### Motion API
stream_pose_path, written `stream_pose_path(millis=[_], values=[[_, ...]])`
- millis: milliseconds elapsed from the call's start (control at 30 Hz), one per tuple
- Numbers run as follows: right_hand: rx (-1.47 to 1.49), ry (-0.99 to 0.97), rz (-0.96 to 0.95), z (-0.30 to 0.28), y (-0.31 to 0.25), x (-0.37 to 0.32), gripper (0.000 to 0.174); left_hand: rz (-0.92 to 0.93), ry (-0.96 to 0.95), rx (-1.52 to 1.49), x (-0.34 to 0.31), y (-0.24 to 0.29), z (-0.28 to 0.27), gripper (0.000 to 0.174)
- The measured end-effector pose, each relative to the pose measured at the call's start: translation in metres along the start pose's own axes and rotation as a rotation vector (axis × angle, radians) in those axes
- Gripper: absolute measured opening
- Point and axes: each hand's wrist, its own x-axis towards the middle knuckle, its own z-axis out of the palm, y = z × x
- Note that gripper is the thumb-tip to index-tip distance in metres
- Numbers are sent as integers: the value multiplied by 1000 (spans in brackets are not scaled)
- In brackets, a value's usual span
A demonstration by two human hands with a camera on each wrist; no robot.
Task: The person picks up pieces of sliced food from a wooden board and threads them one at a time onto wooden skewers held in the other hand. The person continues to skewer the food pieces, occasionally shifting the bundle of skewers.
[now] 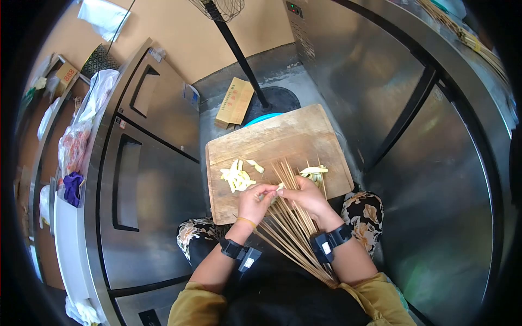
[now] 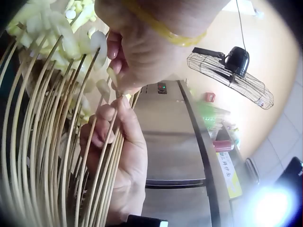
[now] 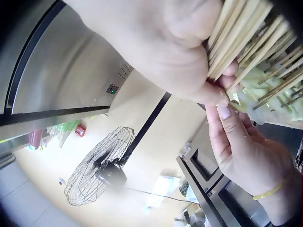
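Over the wooden cutting board (image 1: 261, 141), my two hands meet at the fingertips. My left hand (image 1: 254, 204) pinches a small pale-yellow vegetable piece (image 1: 280, 186) between thumb and fingers. My right hand (image 1: 309, 200) grips several thin bamboo skewers (image 2: 106, 175), its thumb and fingertips close to that piece at a skewer's tip. More bamboo skewers (image 1: 285, 233) fan out beneath the hands toward the person's lap. A pile of cut pale-yellow pieces (image 1: 235, 176) lies on the board left of the hands. Further pieces (image 1: 314, 171) sit at skewer tips beyond the right hand.
Steel refrigerator cabinets stand close on the left (image 1: 157, 217) and right (image 1: 435, 179). Past the board are a cardboard box (image 1: 235, 102) and a fan's round base (image 1: 283, 98). Plastic bags (image 1: 76, 146) lie along the left cabinet top; a skewer bundle (image 1: 467, 41) lies at upper right.
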Motion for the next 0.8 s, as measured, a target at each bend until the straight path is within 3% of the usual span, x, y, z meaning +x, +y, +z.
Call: stream_pose_path(millis=[167,267,367,467,600,733,800], values=[[393,-163,128,-6,-12,-9,15,21,-42,172,8,0,1,10],[452,-183,192,-10,-7,-6,15,-59,-184,22,18,-4,-7,12],[474,-167,220,-8,-6,-4,14,-118,-121,-363,42,-18,-20,18],[483,-161,231,-6,-11,-6,11,-93,-67,-154,75,-51,-39,21],[456,-177,223,-8,-6,-3,7,39,-245,298,90,-72,-44,36],[443,-165,241,-5,-12,-5,7,33,-354,311,91,-86,-39,38],[434,-154,245,-4,-12,-4,8,119,-365,402,94,-85,-38,37]])
